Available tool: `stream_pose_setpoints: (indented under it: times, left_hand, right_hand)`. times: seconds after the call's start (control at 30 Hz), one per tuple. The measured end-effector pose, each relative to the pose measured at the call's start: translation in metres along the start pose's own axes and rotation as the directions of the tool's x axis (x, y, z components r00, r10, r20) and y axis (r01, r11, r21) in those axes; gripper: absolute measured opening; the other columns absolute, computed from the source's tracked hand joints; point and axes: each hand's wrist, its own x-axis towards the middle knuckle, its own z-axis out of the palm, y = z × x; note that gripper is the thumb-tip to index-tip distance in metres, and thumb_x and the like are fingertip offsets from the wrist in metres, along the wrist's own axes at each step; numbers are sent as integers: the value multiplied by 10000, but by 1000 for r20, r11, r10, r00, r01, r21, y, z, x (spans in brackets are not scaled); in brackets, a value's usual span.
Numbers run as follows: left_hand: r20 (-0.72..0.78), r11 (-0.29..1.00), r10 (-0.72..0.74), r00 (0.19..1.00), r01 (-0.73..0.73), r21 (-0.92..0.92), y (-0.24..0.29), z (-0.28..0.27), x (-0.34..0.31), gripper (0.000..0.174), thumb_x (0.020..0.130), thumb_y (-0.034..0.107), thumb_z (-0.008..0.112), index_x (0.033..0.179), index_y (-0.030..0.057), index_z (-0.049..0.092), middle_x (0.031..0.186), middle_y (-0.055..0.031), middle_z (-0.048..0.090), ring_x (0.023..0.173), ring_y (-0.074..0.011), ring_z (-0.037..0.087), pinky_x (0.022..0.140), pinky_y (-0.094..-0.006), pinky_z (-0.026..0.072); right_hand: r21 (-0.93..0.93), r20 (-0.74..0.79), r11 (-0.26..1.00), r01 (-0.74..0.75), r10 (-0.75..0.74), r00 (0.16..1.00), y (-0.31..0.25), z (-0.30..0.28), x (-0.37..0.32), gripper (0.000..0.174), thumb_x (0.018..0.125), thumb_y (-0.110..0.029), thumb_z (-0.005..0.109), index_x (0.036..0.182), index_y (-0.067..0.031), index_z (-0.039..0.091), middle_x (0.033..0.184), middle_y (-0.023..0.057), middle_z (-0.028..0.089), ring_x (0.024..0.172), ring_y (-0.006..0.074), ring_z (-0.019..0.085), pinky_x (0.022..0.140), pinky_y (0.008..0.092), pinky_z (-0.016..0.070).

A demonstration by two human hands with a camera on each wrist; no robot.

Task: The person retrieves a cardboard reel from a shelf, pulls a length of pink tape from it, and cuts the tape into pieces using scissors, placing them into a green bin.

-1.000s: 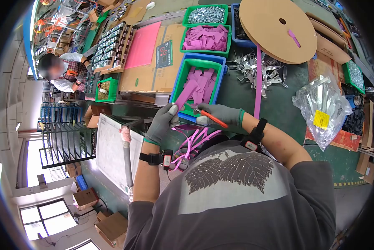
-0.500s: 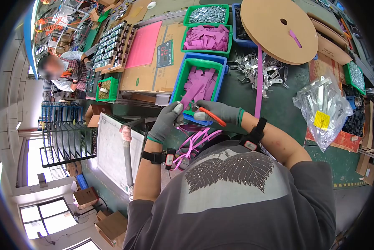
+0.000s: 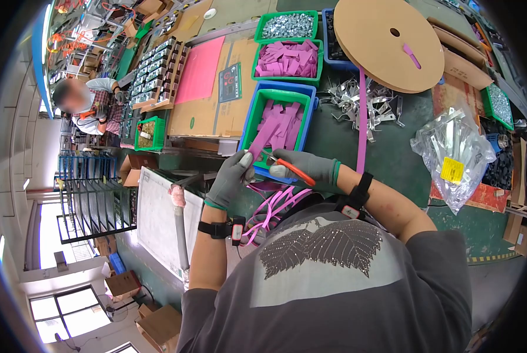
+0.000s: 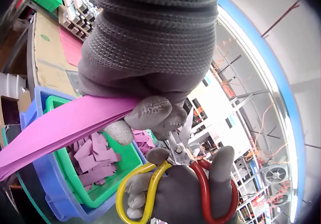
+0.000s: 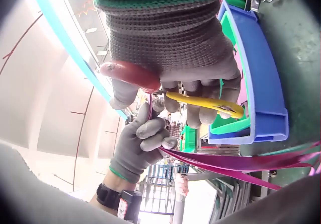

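Observation:
Grey-gloved, my left hand (image 3: 229, 179) pinches a layered bundle of purple strips (image 4: 75, 121) between thumb and fingers. The strips trail away from the hand in the left wrist view and hang in long loops (image 5: 225, 164) in the right wrist view. My right hand (image 3: 310, 165), also gloved, holds scissors with one red handle (image 5: 131, 76) and one yellow handle (image 5: 205, 103), fingers through the loops. The scissor blades (image 4: 185, 129) are beside my left fingertips; whether they touch the strips is unclear. Just beyond both hands, a green bin (image 3: 250, 120) holds cut purple pieces (image 3: 287, 125).
The green bin sits in a blue one (image 3: 243, 112). Beyond are bins of purple pieces (image 3: 287, 59) and metal parts (image 3: 288, 26). To the right are a cardboard reel (image 3: 369, 47), metal brackets (image 3: 360, 103) and a plastic bag (image 3: 451, 147). Another person (image 3: 93, 103) works at the far left.
The head view has shifted slightly. My right hand with the scissors is a little closer to my left hand, and the purple strip's angle has changed. The other person's arms have moved.

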Motion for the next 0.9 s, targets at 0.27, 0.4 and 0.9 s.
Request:
stream_pose_setpoints:
  times: [0.27,0.4,0.9]
  left_hand:
    - [-37,998,-8,999,10,56,14,6,-8,327,1001,357,494,1062,44,569,653,16,522,546,-68,476,535,-224,396]
    - [81,996,-88,993,89,1,-16,-37,-30,351,990,357,503,1119,36,560,650,18,501,549,-62,457,522,-223,385]
    - [-51,982,-60,997,50,-184,-5,-21,-16,297,990,309,533,1098,38,586,656,50,412,548,-51,380,546,-210,380]
  right_hand:
    - [107,-33,991,-84,88,996,1,3,3,402,938,-372,607,1187,-64,534,802,26,570,665,86,510,582,243,430]
    - [193,-99,979,-63,83,992,11,-6,11,245,955,-180,521,1168,-68,564,704,14,543,543,72,503,467,237,395]
    - [-79,112,997,-12,21,993,33,2,9,525,917,-481,610,1202,-47,531,925,81,585,818,152,548,714,287,443]
